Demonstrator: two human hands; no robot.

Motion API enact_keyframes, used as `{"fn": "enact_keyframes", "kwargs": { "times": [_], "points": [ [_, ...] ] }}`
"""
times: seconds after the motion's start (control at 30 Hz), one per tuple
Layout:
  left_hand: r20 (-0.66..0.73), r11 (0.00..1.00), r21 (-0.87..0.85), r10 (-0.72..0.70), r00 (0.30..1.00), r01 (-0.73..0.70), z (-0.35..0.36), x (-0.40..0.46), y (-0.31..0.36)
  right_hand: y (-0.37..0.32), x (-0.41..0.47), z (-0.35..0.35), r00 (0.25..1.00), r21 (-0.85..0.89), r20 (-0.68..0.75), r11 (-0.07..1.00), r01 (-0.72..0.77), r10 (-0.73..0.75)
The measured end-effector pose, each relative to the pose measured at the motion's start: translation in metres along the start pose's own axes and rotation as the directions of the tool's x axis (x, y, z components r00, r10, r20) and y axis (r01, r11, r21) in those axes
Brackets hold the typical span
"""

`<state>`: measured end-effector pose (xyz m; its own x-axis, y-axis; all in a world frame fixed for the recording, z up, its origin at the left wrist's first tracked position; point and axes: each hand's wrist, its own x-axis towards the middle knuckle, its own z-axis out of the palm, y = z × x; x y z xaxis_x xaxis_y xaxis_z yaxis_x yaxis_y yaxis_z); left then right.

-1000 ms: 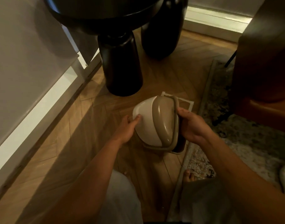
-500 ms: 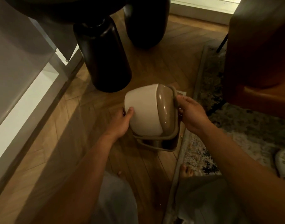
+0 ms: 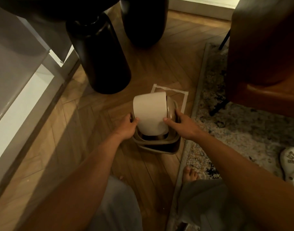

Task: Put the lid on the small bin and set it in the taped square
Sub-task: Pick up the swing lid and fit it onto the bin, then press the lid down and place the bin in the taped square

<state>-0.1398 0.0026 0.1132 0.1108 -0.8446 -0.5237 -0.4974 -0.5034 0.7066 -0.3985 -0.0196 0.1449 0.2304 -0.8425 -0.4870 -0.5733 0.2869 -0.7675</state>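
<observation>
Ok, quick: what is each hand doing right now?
Left hand: gripping the lid at its left side.
Right hand: gripping the lid's right side, over the small bin.

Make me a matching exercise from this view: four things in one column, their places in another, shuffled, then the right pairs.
Things:
1. lid
2. taped square
3. rug
4. black table leg

Places:
A. up and left of the bin
B. held between both hands
C. on the wood floor, partly hidden by the bin
D. along the floor's right side

Pairs: 1-B, 2-C, 3-D, 4-A
</observation>
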Motion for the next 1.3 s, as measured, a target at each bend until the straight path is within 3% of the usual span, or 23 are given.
{"fn": "enact_keyframes", "kwargs": {
  "times": [0.13,0.37,0.57,0.97,1.3],
  "points": [
    [0.035,0.999,0.048,-0.016,0.999,0.014,0.007,0.000,0.000,0.014,0.007,0.003,0.998,-0.040,0.034,0.998,-0.046,0.047],
    [0.094,0.996,0.084,-0.021,0.995,0.013,0.012,-0.001,0.001,0.035,0.009,0.002,0.983,-0.277,0.113,0.955,-0.111,0.147],
    [0.127,0.995,0.097,-0.001,0.992,-0.012,0.014,-0.002,0.010,0.044,0.004,-0.006,0.989,-0.247,0.119,0.967,-0.059,0.091],
    [0.183,0.990,0.135,0.010,0.983,-0.035,0.014,-0.005,0.010,0.053,0.006,-0.005,0.984,-0.447,0.149,0.894,-0.025,0.102],
    [0.187,0.990,0.140,0.007,0.982,-0.033,0.015,-0.002,0.010,0.057,0.008,-0.006,0.982,-0.430,0.170,0.903,0.002,0.079]
  ]
}}
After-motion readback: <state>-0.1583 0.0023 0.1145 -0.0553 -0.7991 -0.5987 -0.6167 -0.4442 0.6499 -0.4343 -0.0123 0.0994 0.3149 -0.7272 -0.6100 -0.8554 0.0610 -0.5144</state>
